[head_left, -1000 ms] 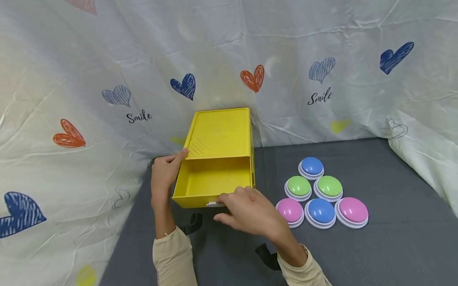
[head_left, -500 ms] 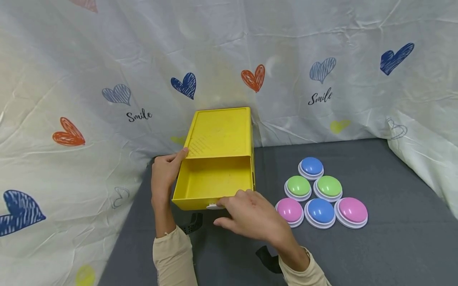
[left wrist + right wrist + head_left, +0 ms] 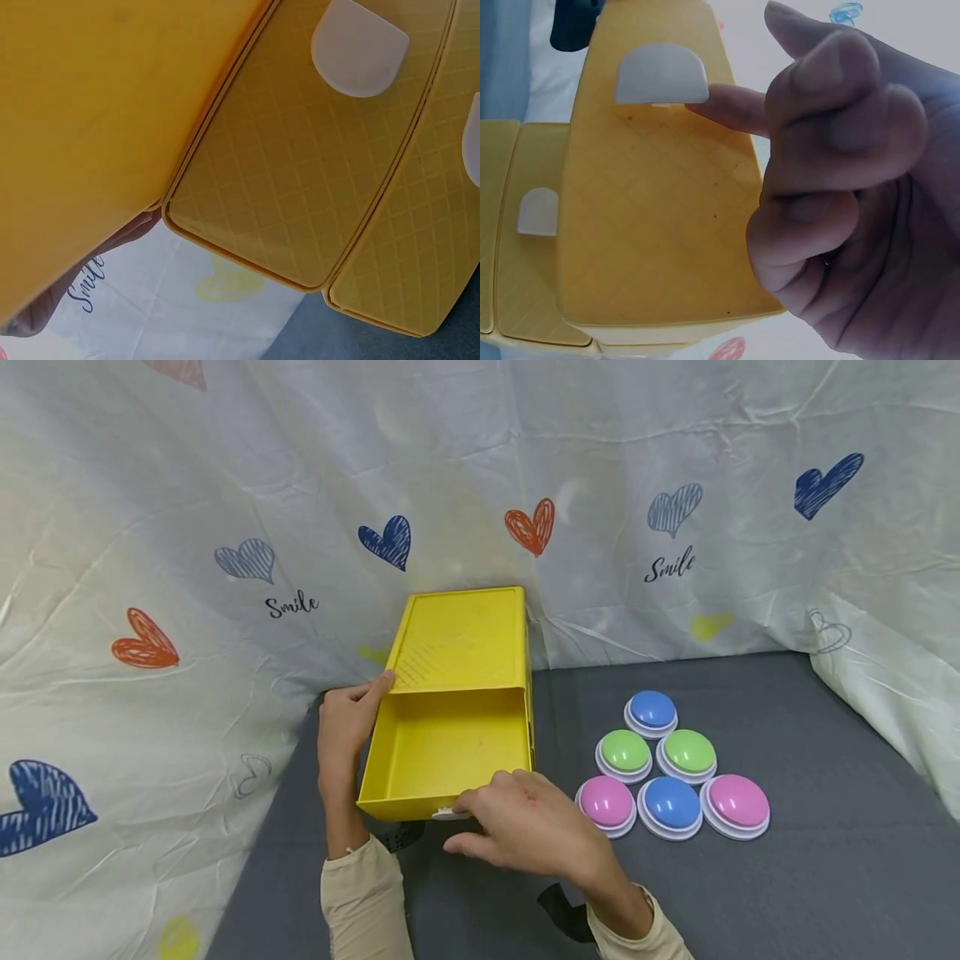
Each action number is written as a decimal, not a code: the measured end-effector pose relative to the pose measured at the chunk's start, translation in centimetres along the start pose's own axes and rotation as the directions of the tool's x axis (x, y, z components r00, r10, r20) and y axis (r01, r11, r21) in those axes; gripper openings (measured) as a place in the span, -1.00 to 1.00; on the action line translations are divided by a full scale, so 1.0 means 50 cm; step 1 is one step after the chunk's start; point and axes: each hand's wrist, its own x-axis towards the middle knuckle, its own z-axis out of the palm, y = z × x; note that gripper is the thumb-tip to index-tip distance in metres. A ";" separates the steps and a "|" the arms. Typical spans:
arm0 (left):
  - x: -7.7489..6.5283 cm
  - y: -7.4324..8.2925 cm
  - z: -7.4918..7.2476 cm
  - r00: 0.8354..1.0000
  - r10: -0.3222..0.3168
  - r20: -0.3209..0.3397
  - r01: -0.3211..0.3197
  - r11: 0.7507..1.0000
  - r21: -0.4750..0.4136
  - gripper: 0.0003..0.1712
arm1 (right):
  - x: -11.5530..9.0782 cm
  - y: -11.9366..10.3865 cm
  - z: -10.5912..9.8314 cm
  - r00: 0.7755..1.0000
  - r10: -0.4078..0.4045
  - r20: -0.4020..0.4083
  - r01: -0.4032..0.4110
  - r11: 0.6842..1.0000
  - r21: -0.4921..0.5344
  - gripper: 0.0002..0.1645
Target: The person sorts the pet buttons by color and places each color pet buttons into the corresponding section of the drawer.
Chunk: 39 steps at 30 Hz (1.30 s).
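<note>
Top drawer [image 3: 450, 760] of the yellow cabinet [image 3: 465, 635] on the worktop [image 3: 832, 760]: opening apparently nearly done, lower drawers [image 3: 292, 165] shut. My right hand [image 3: 528, 827] hooks the white handle [image 3: 446, 814]; my uncurled left hand [image 3: 347, 722] braces the side. Six domed buttons [image 3: 672, 802] lie outside.

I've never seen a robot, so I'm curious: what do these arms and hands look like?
They are a person's: bare, ungloved left hand and right hand, emerging from beige fabric sleeves. A black perforated strip shows beside the left sleeve, a black curved piece beside the right.
</note>
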 end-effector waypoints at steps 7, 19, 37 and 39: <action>-0.002 -0.003 0.001 0.999 0.038 -0.014 -0.038 0.999 -0.013 -0.24 | -0.004 -0.007 0.001 1.000 0.024 -0.003 -0.024 1.000 0.003 -0.69; 0.000 -0.007 0.011 0.998 0.056 -0.016 -0.057 0.998 -0.028 -0.23 | -0.040 -0.015 -0.032 0.980 0.153 -0.124 -0.109 0.947 0.303 -0.81; -0.003 -0.026 0.005 0.998 0.048 0.030 -0.042 0.982 -0.182 -0.24 | -0.147 0.201 0.001 0.727 0.569 -0.385 -0.476 0.821 0.316 -0.67; -0.004 -0.026 0.004 0.999 0.039 0.024 -0.034 0.982 -0.188 -0.23 | -0.146 0.218 0.021 0.769 0.571 -0.285 -0.520 0.820 0.239 -0.58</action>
